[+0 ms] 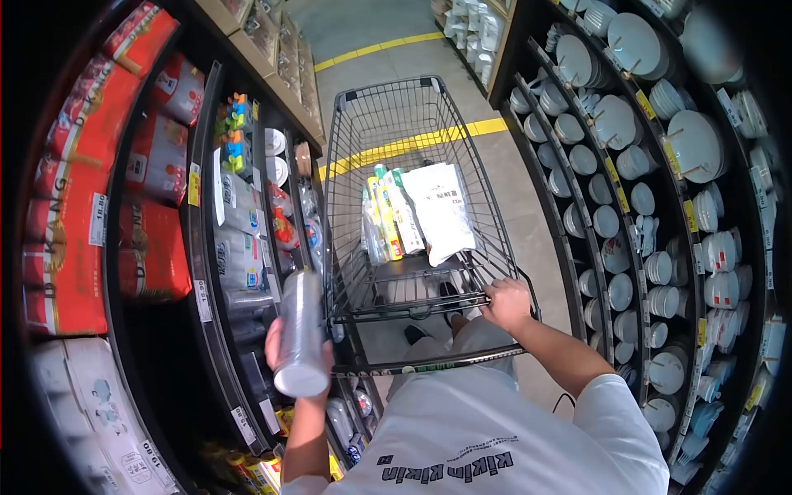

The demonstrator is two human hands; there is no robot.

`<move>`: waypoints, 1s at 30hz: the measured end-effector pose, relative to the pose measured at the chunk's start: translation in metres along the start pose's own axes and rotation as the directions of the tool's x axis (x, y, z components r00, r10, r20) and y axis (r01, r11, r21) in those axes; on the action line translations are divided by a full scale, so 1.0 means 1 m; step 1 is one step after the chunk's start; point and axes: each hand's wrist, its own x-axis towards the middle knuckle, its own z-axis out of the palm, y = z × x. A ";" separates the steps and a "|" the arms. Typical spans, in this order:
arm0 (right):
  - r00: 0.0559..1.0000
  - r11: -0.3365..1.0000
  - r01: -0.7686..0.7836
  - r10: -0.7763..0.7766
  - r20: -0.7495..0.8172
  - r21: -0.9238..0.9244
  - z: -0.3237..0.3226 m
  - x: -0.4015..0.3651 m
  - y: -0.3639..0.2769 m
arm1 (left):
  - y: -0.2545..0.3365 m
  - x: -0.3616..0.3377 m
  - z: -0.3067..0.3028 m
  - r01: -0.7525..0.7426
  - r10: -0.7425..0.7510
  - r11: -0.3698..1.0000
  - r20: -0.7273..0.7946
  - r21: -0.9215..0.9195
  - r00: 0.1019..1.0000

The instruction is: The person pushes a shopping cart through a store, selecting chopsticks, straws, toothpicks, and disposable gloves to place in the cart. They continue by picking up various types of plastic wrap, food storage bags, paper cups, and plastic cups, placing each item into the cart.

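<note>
The fingers of the left hand (274, 346) are clenching around a clear wrapped tube (301, 330), holding it upright, just left of the cart. The fingers of the right hand (505, 304) are gripping the rear bar (412, 312) of the cart.

To the left of the left fingers a tall shelf (206, 272) is carrying big red packs (82, 165) and, nearer the fingers, clear wrapped goods. To the right of the right fingers another shelf (577, 247) is carrying rows of white bowls (606, 221) and plates (693, 144).

Ahead of both sets of fingers the wire cart (396, 124) is standing on a grey floor (528, 214) with a yellow line (487, 126) on it. In the cart, beyond the right fingers, a white bag (441, 210) is leaning beside yellow-green packs (384, 219).
</note>
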 end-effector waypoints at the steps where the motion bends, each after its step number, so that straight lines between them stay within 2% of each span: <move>1: 1.000 1.000 -0.001 0.001 -0.013 0.003 0.001 0.001 0.002 | 0.009 0.015 0.017 0.012 -0.006 0.994 0.053 -0.107 0.999; 3: 0.999 1.000 0.005 -0.005 -0.035 0.014 0.006 0.000 0.004 | 0.033 0.040 0.058 0.186 -0.116 0.929 0.228 -0.319 0.967; 4: 1.000 1.000 0.000 0.000 -0.022 0.004 0.005 0.001 0.003 | 0.022 0.038 0.087 0.218 -0.134 0.941 0.306 -0.258 0.943; 5: 1.000 1.000 -0.003 0.003 -0.010 0.008 0.004 0.000 0.002 | 0.016 0.042 0.116 0.294 -0.125 0.903 0.463 -0.315 0.878; 6: 1.000 1.000 -0.007 0.007 0.000 0.008 0.003 0.001 0.002 | 0.009 0.037 0.144 0.293 -0.145 0.928 0.506 -0.228 0.850; 7: 1.000 1.000 -0.013 0.013 0.008 0.007 0.003 0.002 0.003 | 0.033 0.071 0.156 0.448 -0.237 0.892 0.771 -0.070 0.592; 8: 1.000 1.000 -0.003 0.003 -0.027 0.012 0.006 0.002 0.004 | 0.011 0.050 0.183 0.164 -0.025 0.978 0.699 -0.132 0.715; 9: 0.999 1.000 -0.002 0.003 -0.042 0.014 0.007 0.002 0.005 | -0.015 0.032 0.217 0.108 -0.018 0.992 0.776 -0.065 0.630; 11: 0.998 1.000 0.006 -0.004 -0.067 0.021 0.008 0.001 0.005 | -0.027 0.014 0.249 -0.009 0.010 1.000 0.803 -0.006 0.596; 13: 0.999 1.000 -0.009 0.010 -0.047 0.007 0.007 0.000 0.005 | -0.037 -0.007 0.264 0.021 -0.012 1.000 0.810 0.000 0.586; 14: 0.999 1.000 -0.011 0.011 -0.042 -0.006 0.006 -0.004 0.005 | -0.039 -0.015 0.270 0.060 0.031 0.995 0.803 -0.083 0.595; 15: 0.999 1.000 0.010 -0.011 -0.045 -0.014 0.006 0.000 0.005 | -0.036 -0.008 0.266 0.108 0.086 0.983 0.889 -0.150 0.449; 16: 0.997 1.000 -0.007 0.007 -0.078 -0.006 0.011 -0.001 0.007 | -0.028 -0.013 0.252 0.149 0.102 0.966 0.838 -0.213 0.536; 17: 0.994 1.000 0.004 -0.003 -0.113 0.012 0.019 0.000 0.011 | -0.013 -0.003 0.227 0.291 0.003 0.944 0.888 -0.154 0.460; 18: 0.994 0.999 0.011 -0.007 -0.113 0.032 0.028 0.003 0.015 | -0.015 -0.011 0.207 0.172 0.112 0.950 0.800 -0.260 0.589; 19: 0.995 1.000 0.010 -0.011 -0.097 -0.007 0.026 0.006 0.014 | -0.005 -0.008 0.176 0.246 0.021 0.946 0.796 -0.213 0.604; 20: 0.990 1.000 0.016 -0.018 -0.142 -0.019 0.023 0.005 0.009 | -0.005 -0.018 0.151 0.251 -0.026 0.948 0.741 -0.194 0.671; 23: 0.992 0.999 0.023 -0.028 -0.124 -0.041 0.028 0.005 0.010 | -0.001 -0.037 0.076 0.219 -0.072 0.957 0.578 -0.189 0.813; 26: 0.994 0.998 0.009 -0.016 -0.110 -0.059 0.022 0.002 0.008 | -0.008 -0.076 0.024 0.251 -0.185 0.965 0.490 -0.072 0.852; 29: 0.990 0.988 0.058 -0.075 -0.119 -0.140 0.021 0.004 0.002 | -0.010 -0.107 0.003 0.257 -0.193 0.958 0.378 -0.128 0.906; 30: 0.988 0.988 0.067 -0.085 -0.128 -0.139 0.023 0.004 0.002 | -0.010 -0.115 0.008 0.237 -0.191 0.967 0.364 -0.088 0.912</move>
